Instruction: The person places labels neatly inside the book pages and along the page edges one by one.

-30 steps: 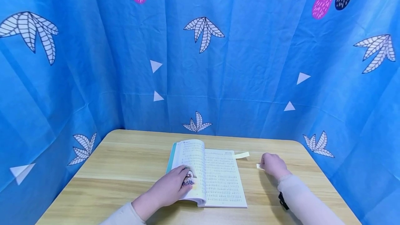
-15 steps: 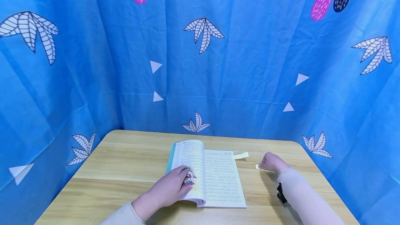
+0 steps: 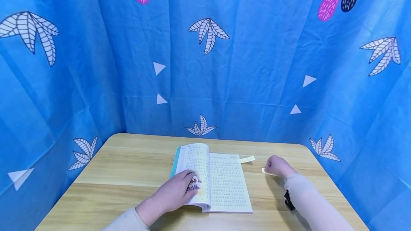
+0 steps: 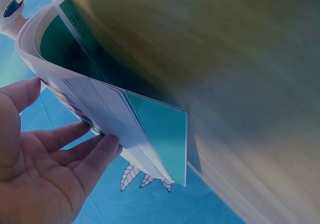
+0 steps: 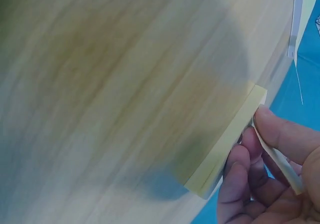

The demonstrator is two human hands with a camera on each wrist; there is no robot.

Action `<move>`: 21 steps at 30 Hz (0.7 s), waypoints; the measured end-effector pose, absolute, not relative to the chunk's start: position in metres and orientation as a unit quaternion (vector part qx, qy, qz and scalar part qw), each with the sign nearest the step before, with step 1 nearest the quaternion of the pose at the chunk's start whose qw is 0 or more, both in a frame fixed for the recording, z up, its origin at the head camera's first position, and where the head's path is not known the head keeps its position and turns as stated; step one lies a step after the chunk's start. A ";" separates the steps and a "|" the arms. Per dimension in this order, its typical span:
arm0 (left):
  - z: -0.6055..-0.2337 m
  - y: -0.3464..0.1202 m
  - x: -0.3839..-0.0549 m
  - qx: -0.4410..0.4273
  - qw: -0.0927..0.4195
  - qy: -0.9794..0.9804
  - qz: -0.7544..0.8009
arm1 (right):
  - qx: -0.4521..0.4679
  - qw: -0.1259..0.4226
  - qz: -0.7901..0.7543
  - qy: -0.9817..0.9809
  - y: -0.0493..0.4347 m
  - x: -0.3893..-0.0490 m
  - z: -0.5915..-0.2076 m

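Note:
An open book [image 3: 228,184] lies on the wooden table, its left pages [image 3: 196,156] curving up from the spine. My left hand [image 3: 170,193] rests on the lower left page, over a small coloured picture; in the left wrist view its fingers [image 4: 70,134] lie spread against the paper. To the right of the book, my right hand [image 3: 279,167] is at a narrow pad of pale yellow sticky notes [image 5: 227,144]. Thumb and fingers pinch a sticky note [image 5: 280,166] that curls away from the pad. Another pale yellow sticky note [image 3: 247,159] juts out from the right page's upper edge.
The wooden table [image 3: 135,159] has rounded far corners. Blue patterned curtain [image 3: 250,81] surrounds it at the back and both sides. Under the book's left pages, a teal cover [image 4: 162,126] shows. A black band [image 3: 289,200] is on the right wrist.
My right hand has turned and shifted slightly, and more of the yellow pad's edge shows under it. The left hand and the book have stayed put.

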State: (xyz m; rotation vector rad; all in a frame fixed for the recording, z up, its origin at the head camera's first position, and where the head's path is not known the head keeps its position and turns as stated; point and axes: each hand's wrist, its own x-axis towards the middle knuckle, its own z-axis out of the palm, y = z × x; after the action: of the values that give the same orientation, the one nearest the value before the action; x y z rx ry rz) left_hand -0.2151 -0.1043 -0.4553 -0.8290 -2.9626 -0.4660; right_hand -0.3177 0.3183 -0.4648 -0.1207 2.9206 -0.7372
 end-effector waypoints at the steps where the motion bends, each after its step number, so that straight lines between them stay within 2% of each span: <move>1: -0.455 -0.104 -0.215 -0.266 0.014 -0.952 -0.150 | -0.044 0.059 -0.238 0.968 0.318 -0.317 -0.464; 5: -0.454 -0.104 -0.216 -0.267 0.013 -0.952 -0.152 | -0.058 0.054 -0.213 0.974 0.317 -0.319 -0.463; 21: -0.454 -0.103 -0.216 -0.269 0.013 -0.952 -0.148 | -0.075 0.106 -0.229 0.965 0.314 -0.317 -0.453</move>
State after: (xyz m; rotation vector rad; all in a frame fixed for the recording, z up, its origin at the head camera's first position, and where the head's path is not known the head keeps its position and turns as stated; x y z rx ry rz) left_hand -0.2155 -0.1034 -0.4539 -0.8375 -2.9646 -0.4614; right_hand -0.3173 0.3136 -0.4532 -0.2199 2.8429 -0.6734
